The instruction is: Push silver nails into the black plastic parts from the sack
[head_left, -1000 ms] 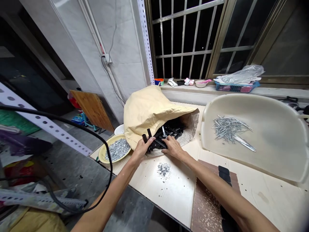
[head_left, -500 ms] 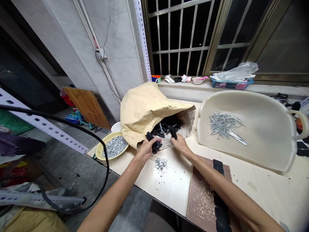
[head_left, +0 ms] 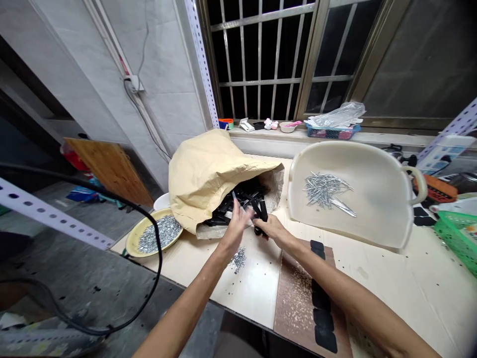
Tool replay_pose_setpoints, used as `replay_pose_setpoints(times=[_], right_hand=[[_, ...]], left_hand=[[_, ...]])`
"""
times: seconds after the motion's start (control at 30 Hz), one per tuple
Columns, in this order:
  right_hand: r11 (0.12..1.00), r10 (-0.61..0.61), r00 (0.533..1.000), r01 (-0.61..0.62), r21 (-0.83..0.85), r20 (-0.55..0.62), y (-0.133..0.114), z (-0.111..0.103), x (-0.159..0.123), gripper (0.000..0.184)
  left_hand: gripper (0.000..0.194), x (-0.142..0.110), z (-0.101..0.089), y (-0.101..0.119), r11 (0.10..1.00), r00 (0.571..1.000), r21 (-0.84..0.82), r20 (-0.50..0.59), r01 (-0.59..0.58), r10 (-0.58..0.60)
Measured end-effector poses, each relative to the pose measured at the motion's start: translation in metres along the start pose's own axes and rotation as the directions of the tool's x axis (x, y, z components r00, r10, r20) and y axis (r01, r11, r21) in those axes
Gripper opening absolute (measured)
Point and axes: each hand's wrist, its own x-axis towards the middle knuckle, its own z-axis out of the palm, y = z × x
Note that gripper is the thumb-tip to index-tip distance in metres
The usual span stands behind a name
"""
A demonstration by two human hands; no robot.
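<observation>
A tan paper sack point(head_left: 208, 164) lies on its side, its mouth facing me. Inside are many black strip-like pieces point(head_left: 223, 209), some hanging over the lower lip. My left hand point(head_left: 236, 223) is at that mouth, its fingers stretched and apart, partly smeared by motion, with nothing seen in them. Close beside it, my right hand point(head_left: 271, 227) is closed around several black strip-like pieces point(head_left: 262, 211). Below the hands, small shiny metal bits point(head_left: 237, 258) lie in a little heap on the table.
A yellow bowl of metal bits point(head_left: 132, 238) stands left of the sack. To the right is a large white basin point(head_left: 372, 209) with metal pins point(head_left: 326, 189). A brown board point(head_left: 290, 313) bears black pads point(head_left: 323, 318). A green basket point(head_left: 454, 238) sits far right.
My left hand has let go of the black pieces it held, and its fingers are now extended at the sack mouth. My right hand has come nearer to it. The view has turned right.
</observation>
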Motion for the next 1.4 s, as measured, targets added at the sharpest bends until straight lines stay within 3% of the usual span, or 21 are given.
replay_pose_setpoints(times=[0.03, 0.1, 0.17, 0.2, 0.27, 0.37, 0.47, 0.5, 0.53, 0.57, 0.6, 0.63, 0.67, 0.73, 0.83, 0.97, 1.13, 1.3, 1.4], right_hand=[[0.993, 0.096, 0.991, -0.101, 0.057, 0.088, 0.001, -0.007, -0.002, 0.023], [0.968, 0.198, 0.949, -0.228, 0.103, 0.245, 0.001, -0.018, -0.01, 0.02], [0.949, 0.244, 0.9, -0.298, 0.1, 0.361, -0.001, -0.024, -0.02, 0.011], [0.938, 0.264, 0.866, -0.334, 0.098, 0.426, -0.003, -0.026, -0.026, 0.008], [0.917, 0.272, 0.807, -0.383, 0.113, 0.524, -0.008, -0.03, -0.035, 0.012], [0.898, 0.191, 0.774, -0.386, 0.211, 0.604, -0.016, -0.041, -0.043, 0.025], [0.867, 0.148, 0.719, -0.425, 0.261, 0.679, -0.016, -0.06, -0.036, 0.053], [0.868, 0.161, 0.736, -0.423, 0.261, 0.658, -0.014, -0.066, -0.028, 0.059], [0.89, 0.187, 0.793, -0.387, 0.242, 0.58, -0.011, -0.07, -0.019, 0.063], [0.924, 0.214, 0.868, -0.329, 0.195, 0.449, -0.007, -0.071, -0.008, 0.063], [0.955, 0.227, 0.928, -0.271, 0.117, 0.296, -0.003, -0.07, 0.005, 0.061], [0.973, 0.225, 0.963, -0.231, 0.023, 0.152, 0.0, -0.065, 0.018, 0.057], [0.976, 0.211, 0.977, -0.208, -0.067, 0.038, 0.003, -0.058, 0.031, 0.052], [0.964, 0.18, 0.98, -0.194, -0.181, -0.09, 0.006, -0.038, 0.054, 0.04], [0.947, 0.132, 0.966, -0.189, -0.259, -0.224, 0.005, -0.007, 0.077, 0.032], [0.93, 0.1, 0.938, -0.206, -0.304, -0.332, 0.004, 0.004, 0.083, 0.045], [0.94, -0.06, 0.951, -0.049, -0.337, -0.305, 0.004, -0.015, 0.041, 0.036], [0.885, -0.29, 0.922, 0.156, -0.44, -0.257, -0.008, -0.018, -0.027, 0.026], [0.815, -0.316, 0.927, 0.155, -0.559, -0.203, -0.007, -0.044, -0.044, 0.022]], left_hand=[[0.062, -0.005, -0.001, 0.002, 0.96, 0.989, 0.237, 0.054, -0.149, 0.141], [0.067, -0.011, -0.001, 0.003, 0.698, 0.893, 0.557, 0.309, -0.449, 0.328], [0.069, -0.012, 0.002, -0.001, 0.424, 0.754, 0.623, 0.556, -0.657, 0.35], [0.067, -0.011, 0.004, -0.005, 0.343, 0.699, 0.609, 0.634, -0.715, 0.331], [0.06, -0.007, 0.01, -0.012, 0.295, 0.642, 0.572, 0.706, -0.766, 0.298], [0.051, -0.005, 0.014, -0.022, 0.394, 0.671, 0.552, 0.679, -0.735, 0.299], [0.049, -0.008, 0.013, -0.027, 0.604, 0.803, 0.545, 0.501, -0.582, 0.321], [0.046, -0.009, 0.011, -0.028, 0.704, 0.871, 0.526, 0.386, -0.477, 0.303], [0.041, -0.009, 0.009, -0.028, 0.813, 0.939, 0.476, 0.241, -0.336, 0.247], [0.035, -0.008, 0.008, -0.029, 0.913, 0.985, 0.371, 0.097, -0.172, 0.146], [0.032, -0.007, 0.006, -0.029, 0.978, 1.0, 0.211, -0.012, -0.001, 0.004], [0.031, -0.005, 0.004, -0.028, 0.987, 0.986, 0.017, -0.062, 0.158, -0.156], [0.033, -0.003, 0.003, -0.028, 0.941, 0.952, -0.173, -0.047, 0.29, -0.302], [0.035, 0.001, 0.001, -0.026, 0.772, 0.878, -0.443, 0.082, 0.455, -0.471], [0.035, 0.005, 0.0, -0.024, 0.599, 0.818, -0.589, 0.21, 0.543, -0.535], [0.034, 0.007, -0.006, -0.021, 0.53, 0.82, -0.666, 0.231, 0.526, -0.524], [0.027, 0.011, -0.005, -0.022, 0.547, 0.829, -0.681, 0.164, 0.487, -0.535], [0.034, 0.013, 0.035, -0.028, 0.594, 0.851, -0.63, 0.232, 0.501, -0.471], [0.039, 0.014, 0.056, -0.029, 0.614, 0.835, -0.577, 0.272, 0.539, -0.478]])
